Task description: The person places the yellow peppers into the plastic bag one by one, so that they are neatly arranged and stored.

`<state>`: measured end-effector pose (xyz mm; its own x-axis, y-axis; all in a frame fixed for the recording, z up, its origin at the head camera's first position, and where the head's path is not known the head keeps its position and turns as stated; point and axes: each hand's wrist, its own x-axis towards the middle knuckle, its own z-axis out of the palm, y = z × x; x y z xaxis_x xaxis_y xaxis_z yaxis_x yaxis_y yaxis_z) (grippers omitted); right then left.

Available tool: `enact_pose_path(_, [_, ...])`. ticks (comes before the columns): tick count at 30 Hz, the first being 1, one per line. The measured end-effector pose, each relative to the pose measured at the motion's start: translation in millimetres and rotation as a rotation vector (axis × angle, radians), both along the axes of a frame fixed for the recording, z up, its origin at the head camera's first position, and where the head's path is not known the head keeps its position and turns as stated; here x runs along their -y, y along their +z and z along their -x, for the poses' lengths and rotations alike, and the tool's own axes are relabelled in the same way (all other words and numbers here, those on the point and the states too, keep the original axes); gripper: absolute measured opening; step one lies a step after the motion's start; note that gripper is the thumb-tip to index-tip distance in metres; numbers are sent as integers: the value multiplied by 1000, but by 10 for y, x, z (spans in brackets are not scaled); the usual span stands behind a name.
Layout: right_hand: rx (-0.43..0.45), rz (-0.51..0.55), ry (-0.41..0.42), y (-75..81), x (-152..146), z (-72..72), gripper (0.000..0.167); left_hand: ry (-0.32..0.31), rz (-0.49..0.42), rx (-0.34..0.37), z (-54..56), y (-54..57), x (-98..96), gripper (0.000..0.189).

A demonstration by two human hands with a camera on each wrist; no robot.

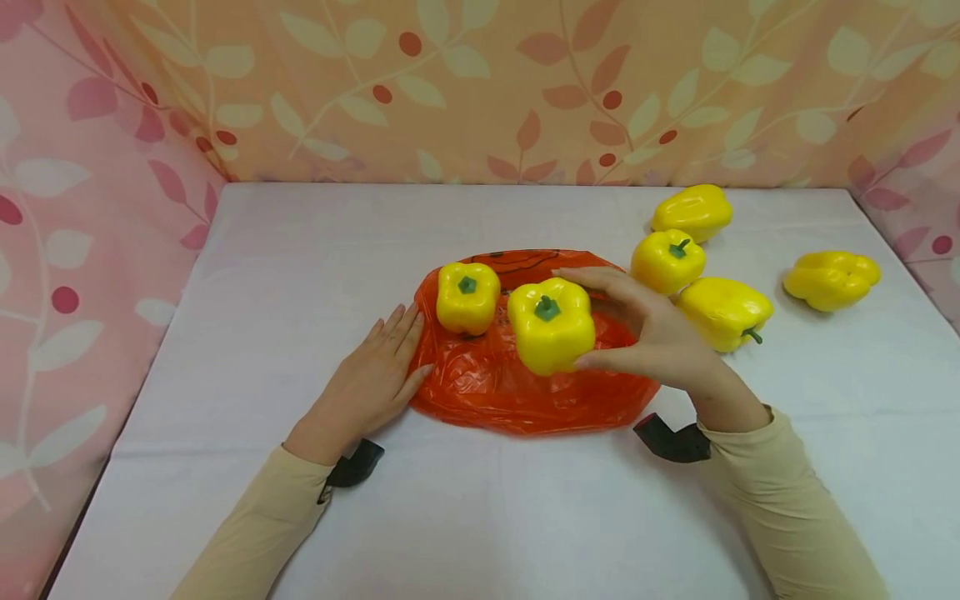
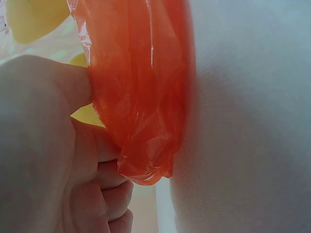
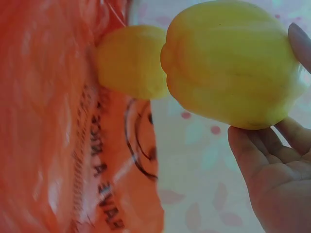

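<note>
My right hand holds a yellow bell pepper between thumb and fingers, its green stem facing up. In the right wrist view the held pepper is raised off the red plastic bag. The bag lies spread flat on the table in the head view. Another yellow bell pepper stands on its left part, stem up. My left hand rests at the bag's left edge with fingers extended. The left wrist view shows that hand touching the crumpled edge of the bag.
Right of the bag, three yellow peppers lie in a cluster: one at the back, one in the middle and one in front. A single pepper lies farther right. Floral curtains hang behind the white-covered table.
</note>
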<state>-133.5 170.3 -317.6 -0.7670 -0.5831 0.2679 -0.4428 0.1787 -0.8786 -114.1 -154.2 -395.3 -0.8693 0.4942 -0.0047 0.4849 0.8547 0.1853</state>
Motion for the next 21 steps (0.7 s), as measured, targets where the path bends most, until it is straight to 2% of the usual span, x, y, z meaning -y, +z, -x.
enact_pose_path(8, [51,-44,41,-148,155,0,73,5,3,3,-3,6,-3,67])
enact_pose_path(21, [91,-91,66,-287,288,-31,77,-6,-12,-11,-3,-9,-10,66])
